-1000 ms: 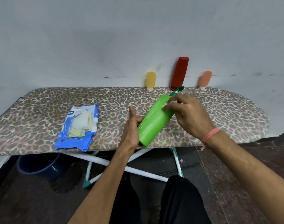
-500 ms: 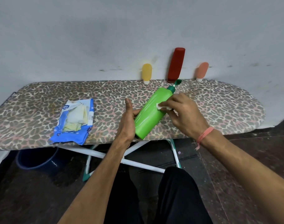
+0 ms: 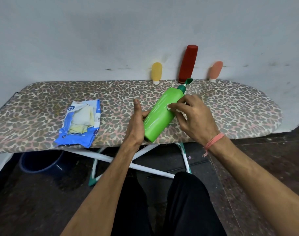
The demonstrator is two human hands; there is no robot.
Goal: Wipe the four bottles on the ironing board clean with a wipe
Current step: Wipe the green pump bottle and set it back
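A green bottle (image 3: 160, 113) with a dark green cap is tilted over the leopard-print ironing board (image 3: 43, 108), cap pointing away. My left hand (image 3: 136, 123) holds its lower end, thumb up. My right hand (image 3: 194, 116) pinches a white wipe (image 3: 170, 107) against the bottle's upper right side. A yellow bottle (image 3: 156, 72), a tall red bottle (image 3: 187, 63) and an orange bottle (image 3: 215, 70) stand cap-down against the wall at the board's far edge.
An open blue wipes packet (image 3: 79, 123) lies on the board's left part. Under the board are white crossed legs (image 3: 111, 158) and a dark blue bucket (image 3: 38, 164) at the left. My legs in black trousers sit below the near edge.
My right hand with the wipe has slid from the bottle's neck down along its body. The left hand keeps its hold on the bottle's base.
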